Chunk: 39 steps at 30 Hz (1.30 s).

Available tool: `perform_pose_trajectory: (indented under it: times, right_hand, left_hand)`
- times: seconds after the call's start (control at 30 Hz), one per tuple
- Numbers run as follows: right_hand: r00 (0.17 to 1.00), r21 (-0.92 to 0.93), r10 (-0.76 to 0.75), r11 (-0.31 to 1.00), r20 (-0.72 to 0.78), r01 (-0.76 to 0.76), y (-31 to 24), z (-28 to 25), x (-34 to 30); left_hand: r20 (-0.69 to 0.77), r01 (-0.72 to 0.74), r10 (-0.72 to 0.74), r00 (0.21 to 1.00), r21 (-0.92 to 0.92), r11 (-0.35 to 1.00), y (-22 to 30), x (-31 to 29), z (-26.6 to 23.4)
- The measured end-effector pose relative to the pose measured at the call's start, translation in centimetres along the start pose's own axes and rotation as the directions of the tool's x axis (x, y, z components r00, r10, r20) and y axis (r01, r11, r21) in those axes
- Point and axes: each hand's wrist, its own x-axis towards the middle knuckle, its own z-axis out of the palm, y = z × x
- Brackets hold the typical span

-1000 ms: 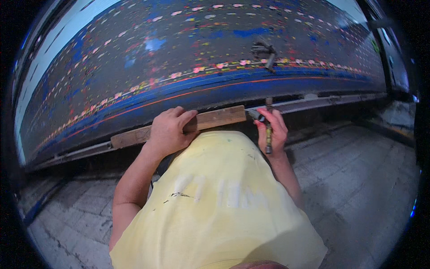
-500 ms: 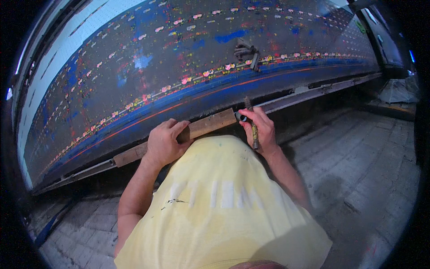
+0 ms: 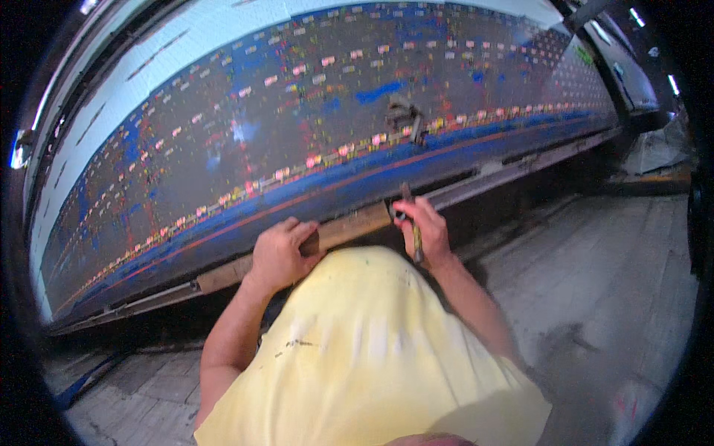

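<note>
A long worn wooden bar (image 3: 357, 225) runs along the near edge of a large table with a dark, paint-spattered surface (image 3: 216, 141). My left hand (image 3: 281, 251) is closed over this bar, thumb toward me and fingers on its far side. At the bar's right end, my right hand (image 3: 428, 232) grips a dark, stained metal rod (image 3: 417, 245) held crosswise to the edge. A short round metal piece (image 3: 400, 215) shows beside the rod, between my fingers and the bar's end; I cannot tell how they join.
A dark metal clamp-like tool (image 3: 407, 120) lies on the table surface. The metal edge rail (image 3: 520, 165) continues to the right. Crumpled clear plastic (image 3: 654, 152) is at the far right, above a worn floor (image 3: 595, 260). A blue strip (image 3: 78, 386) lies low at left.
The view has tilted, so table and hands sit slightly lower. The rod in my right hand has turned a little; both hands keep their hold.
</note>
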Motion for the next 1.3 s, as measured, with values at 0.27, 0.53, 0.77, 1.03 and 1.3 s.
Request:
perform_pose_trajectory:
  times: [0.27,0.53,0.77,1.03,1.3]
  right_hand:
    - [0.999,-0.007,0.047,0.999,0.008,-0.047,-0.4,0.3,-0.8]
    - [0.986,-0.089,0.117,0.990,0.116,-0.107,-0.4,0.1,0.0]
    - [0.994,-0.056,0.108,0.993,0.012,-0.107,-0.3,0.8,-0.9]
    - [0.983,-0.204,-0.082,0.978,-0.162,0.048,1.0,-0.3,-7.2]
    - [0.997,-0.350,-0.064,0.936,-0.040,0.046,0.5,0.0,-8.2]
  left_hand:
    - [0.026,0.026,-0.025,0.999,-0.018,1.000,0.1,-0.3,0.1]
    - [0.060,0.048,-0.050,0.997,0.027,0.998,0.2,-0.2,0.1]
    - [0.117,-0.073,0.077,0.990,-0.043,0.996,3.4,4.8,2.7]
    - [0.174,-0.329,0.328,0.929,-0.020,0.944,7.4,10.1,6.5]
    - [0.191,-0.366,0.339,0.921,0.129,0.922,7.7,10.4,7.9]
